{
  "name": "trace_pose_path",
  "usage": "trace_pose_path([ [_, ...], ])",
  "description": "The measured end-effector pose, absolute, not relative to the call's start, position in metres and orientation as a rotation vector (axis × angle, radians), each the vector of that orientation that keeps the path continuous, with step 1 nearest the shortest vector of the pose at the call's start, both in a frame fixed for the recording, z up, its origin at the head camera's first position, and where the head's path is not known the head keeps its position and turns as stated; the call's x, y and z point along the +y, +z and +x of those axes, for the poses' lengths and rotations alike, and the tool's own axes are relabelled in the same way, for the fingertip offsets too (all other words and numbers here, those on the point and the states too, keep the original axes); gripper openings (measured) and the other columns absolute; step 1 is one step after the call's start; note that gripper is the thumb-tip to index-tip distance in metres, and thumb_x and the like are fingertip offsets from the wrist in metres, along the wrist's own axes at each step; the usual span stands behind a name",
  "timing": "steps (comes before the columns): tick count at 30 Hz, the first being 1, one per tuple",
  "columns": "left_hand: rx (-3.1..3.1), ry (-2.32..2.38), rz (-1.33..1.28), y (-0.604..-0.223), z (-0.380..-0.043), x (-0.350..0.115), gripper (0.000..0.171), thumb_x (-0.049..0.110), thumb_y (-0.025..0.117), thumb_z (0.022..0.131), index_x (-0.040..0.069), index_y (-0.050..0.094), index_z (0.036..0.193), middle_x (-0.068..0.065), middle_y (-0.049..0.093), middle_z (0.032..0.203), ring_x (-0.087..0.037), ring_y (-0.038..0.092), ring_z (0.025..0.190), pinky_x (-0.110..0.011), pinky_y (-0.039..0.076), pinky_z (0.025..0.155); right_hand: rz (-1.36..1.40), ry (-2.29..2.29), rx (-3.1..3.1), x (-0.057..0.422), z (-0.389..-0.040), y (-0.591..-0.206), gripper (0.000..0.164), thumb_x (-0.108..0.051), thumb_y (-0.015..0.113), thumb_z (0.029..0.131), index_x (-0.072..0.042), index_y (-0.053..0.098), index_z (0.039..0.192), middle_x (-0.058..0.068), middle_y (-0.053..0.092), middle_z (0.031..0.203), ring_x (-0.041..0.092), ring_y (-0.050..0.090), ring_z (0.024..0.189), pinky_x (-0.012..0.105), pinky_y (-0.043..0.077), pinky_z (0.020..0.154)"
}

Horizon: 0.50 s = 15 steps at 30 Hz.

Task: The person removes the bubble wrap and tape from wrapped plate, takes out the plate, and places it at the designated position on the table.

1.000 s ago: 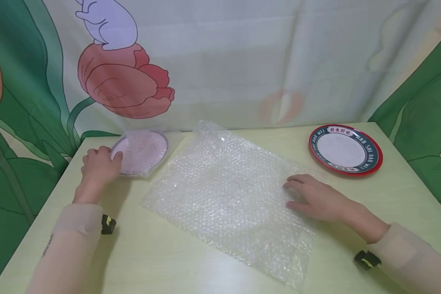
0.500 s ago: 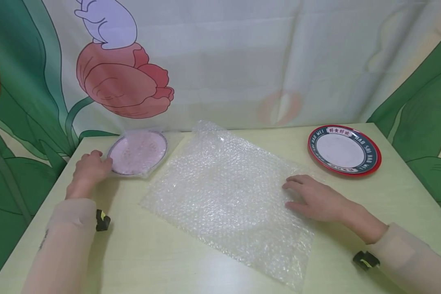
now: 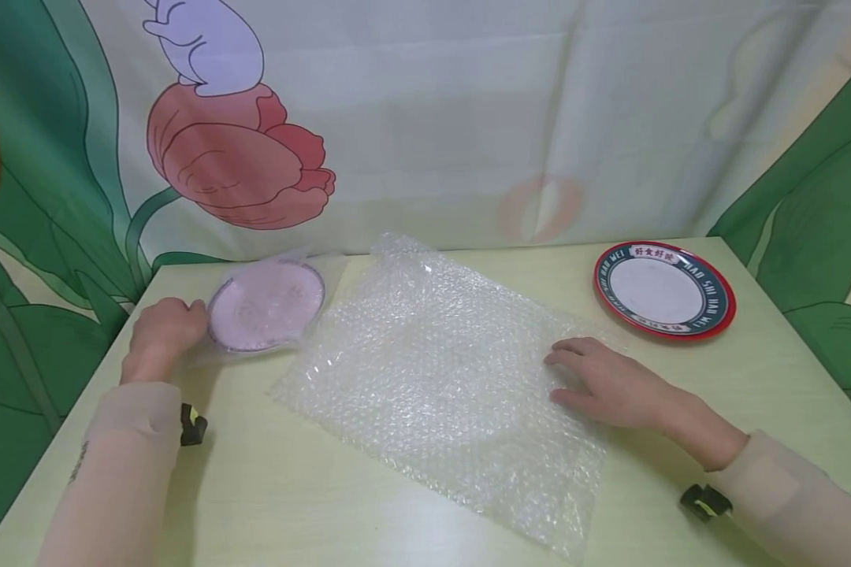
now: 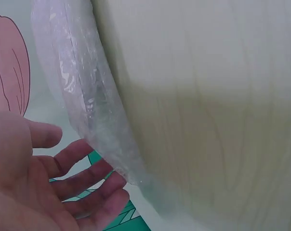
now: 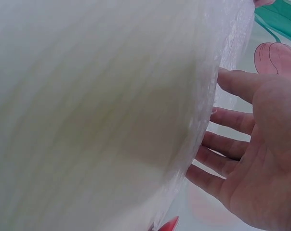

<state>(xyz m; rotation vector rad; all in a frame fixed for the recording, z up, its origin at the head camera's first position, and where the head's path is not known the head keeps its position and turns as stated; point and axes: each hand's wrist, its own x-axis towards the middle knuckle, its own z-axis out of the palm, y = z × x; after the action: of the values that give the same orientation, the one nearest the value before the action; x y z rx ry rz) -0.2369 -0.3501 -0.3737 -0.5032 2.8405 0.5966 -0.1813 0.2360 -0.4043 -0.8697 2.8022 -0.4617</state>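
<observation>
A pale pink plate (image 3: pixel 265 305) with a purple rim lies in clear plastic wrapping at the back left. My left hand (image 3: pixel 165 335) is at the left edge of that wrapping. In the left wrist view, the fingertips meet the edge of the wrapping (image 4: pixel 85 86), while the thumb stands apart from it. A large sheet of bubble wrap (image 3: pixel 447 386) lies spread across the middle of the table. On its right side rests my right hand (image 3: pixel 613 382), fingers extended. The right wrist view has its fingertips along the sheet's edge (image 5: pixel 210 115).
At the back right is a round plate (image 3: pixel 655 290) with a dark patterned band, sitting on something with a red rim. Behind the pale wooden table (image 3: pixel 312 480) hangs a printed curtain (image 3: pixel 425 118). A small black device (image 3: pixel 705 502) is on the right cuff.
My left hand has drawn back from over the plate's rim to the left, slightly toward me. The wrapped plate has shifted a little nearer. My right hand has stayed put.
</observation>
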Motion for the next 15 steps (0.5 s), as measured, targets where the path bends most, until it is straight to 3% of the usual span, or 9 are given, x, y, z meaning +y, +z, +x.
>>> trace_pose_path([
  [4, 2.818, 0.634, -0.515, -0.374, -0.237, -0.350, 0.067, 0.038, 0.037, 0.107, -0.022, 0.036, 0.136, -0.040, 0.045, 0.128, -0.051, 0.047, 0.112, -0.066, 0.044, 0.095, -0.878, -0.465, 2.798, 0.235, -0.180, -0.403, 0.046, -0.027, 0.073, 0.097, -0.003, 0.062, 0.134, 0.022, 0.054, 0.143, 0.041, 0.047, 0.134, 0.056, 0.040, 0.109],
  [8, 2.759, 0.706, -0.500, -0.377, -0.241, -0.354, 0.073, 0.038, 0.043, 0.106, -0.021, 0.027, 0.144, -0.043, 0.035, 0.141, -0.056, 0.038, 0.128, -0.069, 0.036, 0.105, -0.891, -0.465, 2.796, 0.235, -0.180, -0.403, 0.045, -0.027, 0.072, 0.097, -0.003, 0.063, 0.134, 0.022, 0.054, 0.143, 0.042, 0.048, 0.134, 0.056, 0.040, 0.109],
  [15, 2.671, 0.808, -0.466, -0.384, -0.247, -0.364, 0.070, 0.038, 0.047, 0.106, -0.017, 0.031, 0.146, -0.038, 0.036, 0.144, -0.052, 0.037, 0.128, -0.068, 0.032, 0.108, -0.885, -0.462, 2.800, 0.236, -0.180, -0.403, 0.046, -0.028, 0.072, 0.097, -0.003, 0.062, 0.134, 0.022, 0.054, 0.143, 0.042, 0.047, 0.134, 0.057, 0.040, 0.109],
])
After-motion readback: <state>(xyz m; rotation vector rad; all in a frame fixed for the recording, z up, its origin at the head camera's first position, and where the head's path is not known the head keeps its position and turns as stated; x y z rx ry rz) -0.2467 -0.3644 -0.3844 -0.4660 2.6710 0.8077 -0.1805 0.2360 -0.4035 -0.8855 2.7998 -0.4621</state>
